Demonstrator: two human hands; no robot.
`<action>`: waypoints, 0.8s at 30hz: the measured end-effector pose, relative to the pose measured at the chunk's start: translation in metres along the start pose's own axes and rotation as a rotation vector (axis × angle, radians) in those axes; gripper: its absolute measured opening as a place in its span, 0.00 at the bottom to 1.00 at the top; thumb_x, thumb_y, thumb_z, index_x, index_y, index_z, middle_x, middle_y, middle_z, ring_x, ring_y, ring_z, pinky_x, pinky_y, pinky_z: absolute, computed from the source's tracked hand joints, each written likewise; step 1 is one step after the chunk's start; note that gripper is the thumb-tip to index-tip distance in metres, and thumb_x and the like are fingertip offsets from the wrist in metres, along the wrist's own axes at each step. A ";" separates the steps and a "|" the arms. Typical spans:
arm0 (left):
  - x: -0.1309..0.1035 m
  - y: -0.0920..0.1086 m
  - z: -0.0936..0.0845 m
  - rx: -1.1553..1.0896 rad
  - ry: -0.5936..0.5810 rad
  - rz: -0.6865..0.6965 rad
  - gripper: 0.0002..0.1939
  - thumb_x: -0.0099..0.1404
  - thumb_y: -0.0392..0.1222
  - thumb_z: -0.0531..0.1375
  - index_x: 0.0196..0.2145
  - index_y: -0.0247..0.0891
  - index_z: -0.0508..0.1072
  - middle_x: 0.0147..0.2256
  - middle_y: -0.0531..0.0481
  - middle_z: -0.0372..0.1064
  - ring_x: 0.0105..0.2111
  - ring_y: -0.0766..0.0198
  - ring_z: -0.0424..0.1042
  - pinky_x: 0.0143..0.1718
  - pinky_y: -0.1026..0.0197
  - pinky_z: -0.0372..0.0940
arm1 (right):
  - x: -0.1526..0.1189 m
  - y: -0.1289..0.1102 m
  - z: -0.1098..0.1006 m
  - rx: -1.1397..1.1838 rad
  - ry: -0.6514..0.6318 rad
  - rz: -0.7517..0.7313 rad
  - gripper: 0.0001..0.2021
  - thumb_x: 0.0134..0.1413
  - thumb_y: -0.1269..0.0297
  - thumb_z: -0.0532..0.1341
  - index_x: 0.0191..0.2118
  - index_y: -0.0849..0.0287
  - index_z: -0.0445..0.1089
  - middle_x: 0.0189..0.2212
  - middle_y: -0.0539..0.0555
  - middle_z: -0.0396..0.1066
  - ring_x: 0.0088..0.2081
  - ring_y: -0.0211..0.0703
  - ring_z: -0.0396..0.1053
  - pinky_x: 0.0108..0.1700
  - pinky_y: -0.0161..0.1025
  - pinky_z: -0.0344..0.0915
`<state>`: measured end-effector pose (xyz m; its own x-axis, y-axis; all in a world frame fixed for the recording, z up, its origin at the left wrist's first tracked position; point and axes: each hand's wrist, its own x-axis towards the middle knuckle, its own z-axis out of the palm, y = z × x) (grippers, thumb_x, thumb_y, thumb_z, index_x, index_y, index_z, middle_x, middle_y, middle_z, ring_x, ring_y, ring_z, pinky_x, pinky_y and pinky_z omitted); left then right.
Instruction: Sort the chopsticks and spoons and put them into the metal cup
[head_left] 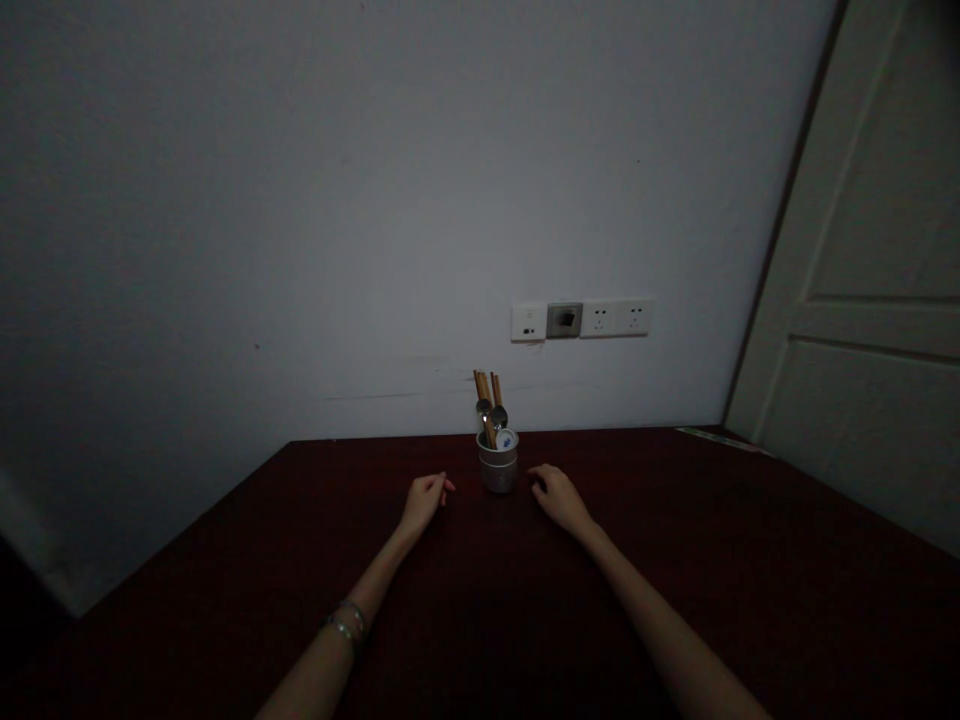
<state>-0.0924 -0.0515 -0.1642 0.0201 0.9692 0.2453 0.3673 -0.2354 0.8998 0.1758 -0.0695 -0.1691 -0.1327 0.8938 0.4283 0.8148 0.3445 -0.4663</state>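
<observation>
Forearms (654, 620) are seen nearest in the head view, bangles (349, 620) worn on the left one. Left hand (424, 500) is loosely curled, right hand (559, 492) relaxed with bent fingers; nothing is seen gripped by either. Cup (499, 477) is placed upright between them on the table (495, 600), touched by neither, filled with chopsticks (482, 385) and spoons (499, 416). For good handling, the body should be pressed evenly from both sides and kept level; tall contents could probably be tipped.
</observation>
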 end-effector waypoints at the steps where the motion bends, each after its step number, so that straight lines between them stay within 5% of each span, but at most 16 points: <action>1: 0.000 0.000 0.000 0.000 -0.002 0.004 0.24 0.56 0.57 0.49 0.21 0.33 0.72 0.13 0.55 0.55 0.16 0.69 0.54 0.21 0.66 0.49 | 0.000 0.000 0.000 -0.006 0.002 0.001 0.16 0.50 0.73 0.51 0.43 0.64 0.69 0.42 0.58 0.68 0.46 0.44 0.64 0.49 0.37 0.58; 24: -0.002 0.005 0.001 0.029 -0.003 0.010 0.24 0.55 0.58 0.49 0.21 0.34 0.71 0.13 0.55 0.56 0.16 0.68 0.56 0.20 0.66 0.51 | 0.000 -0.004 0.000 -0.058 0.025 -0.005 0.15 0.49 0.75 0.51 0.42 0.64 0.69 0.40 0.58 0.69 0.45 0.42 0.63 0.48 0.34 0.56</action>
<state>-0.0898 -0.0541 -0.1607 0.0270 0.9670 0.2534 0.3939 -0.2433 0.8864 0.1731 -0.0711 -0.1673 -0.1232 0.8843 0.4503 0.8456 0.3311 -0.4188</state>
